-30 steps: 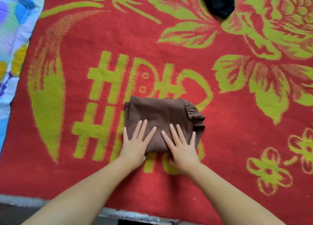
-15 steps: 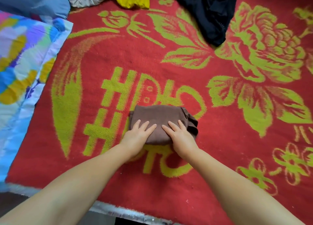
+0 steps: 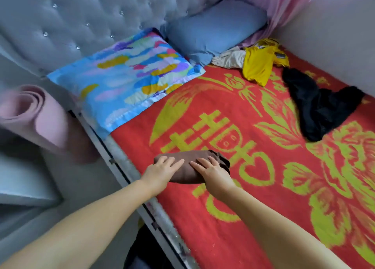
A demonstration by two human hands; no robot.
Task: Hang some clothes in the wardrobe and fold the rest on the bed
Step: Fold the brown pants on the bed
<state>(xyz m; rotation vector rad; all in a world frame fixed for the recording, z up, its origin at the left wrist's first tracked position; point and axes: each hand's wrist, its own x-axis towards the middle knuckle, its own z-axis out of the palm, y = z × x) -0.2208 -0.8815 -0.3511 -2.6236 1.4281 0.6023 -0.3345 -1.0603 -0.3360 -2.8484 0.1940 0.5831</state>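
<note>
A folded brown garment [image 3: 189, 172] lies on the red and green blanket [image 3: 233, 218] near the bed's left edge. My left hand [image 3: 162, 169] rests flat on its left part, fingers straight. My right hand [image 3: 211, 169] lies flat on its right part, fingers spread. Farther up the bed lie a loose black garment [image 3: 316, 108], a yellow garment [image 3: 259, 64] and a crumpled white one [image 3: 231, 60].
A colourful pillow [image 3: 129, 76] and a blue pillow [image 3: 213, 31] sit against the grey tufted headboard [image 3: 81, 19]. A rolled pink mat [image 3: 34, 114] stands beside the bed on the left. A wall [image 3: 334, 35] runs along the far side.
The view has lifted and turned left, showing the pillows, headboard and mat. Both hands stay flat on the brown garment, which now sits closer to the bed's left edge.
</note>
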